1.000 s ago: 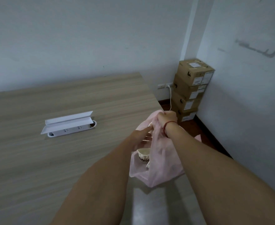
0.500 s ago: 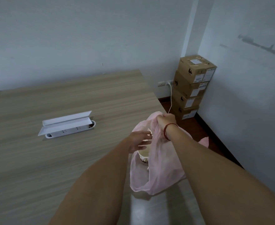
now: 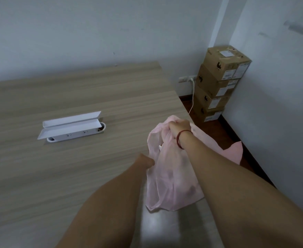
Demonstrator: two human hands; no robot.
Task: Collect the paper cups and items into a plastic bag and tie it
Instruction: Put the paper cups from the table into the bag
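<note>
A thin pink plastic bag (image 3: 166, 183) stands on the wooden table (image 3: 75, 167) near its right edge. My right hand (image 3: 179, 127), with a red band at the wrist, is shut on the bunched top of the bag and holds it up. My left hand (image 3: 146, 162) reaches into the bag's left side; its fingers are hidden behind the plastic. Dim shapes of paper cups (image 3: 186, 188) show through the bag's lower part.
A white socket box (image 3: 71, 128) with its lid flipped up is set into the table at the middle left. Stacked cardboard boxes (image 3: 218, 83) stand in the room corner beside a wall outlet with a white cable (image 3: 192, 93). The floor lies to the right of the table.
My left hand has gone from the bag's open mouth down to its left side. The cup seen in the opening is now covered by plastic. My right hand keeps its hold.
</note>
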